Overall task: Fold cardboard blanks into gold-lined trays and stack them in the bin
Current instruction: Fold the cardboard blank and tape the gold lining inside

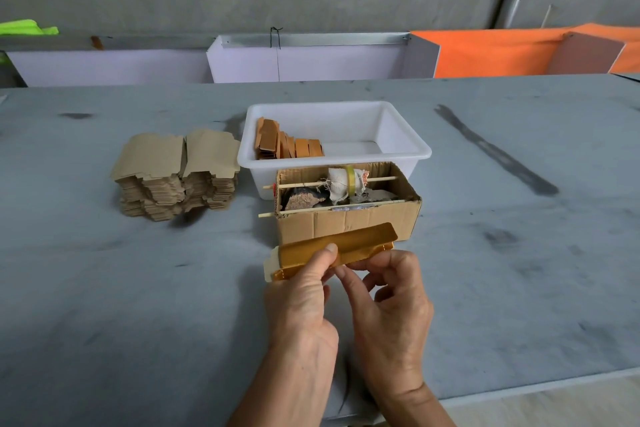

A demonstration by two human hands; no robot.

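Both hands pinching the blank, long axis left-right; bin sits straight beyond, right hand nearer.

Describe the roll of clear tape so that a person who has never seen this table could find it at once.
Start at the white plastic bin in the middle of the grey table. Directly in front of it stands an open brown cardboard box crossed by two thin wooden sticks. The yellowish clear tape roll hangs on the far stick, around a whitish cloth bundle.
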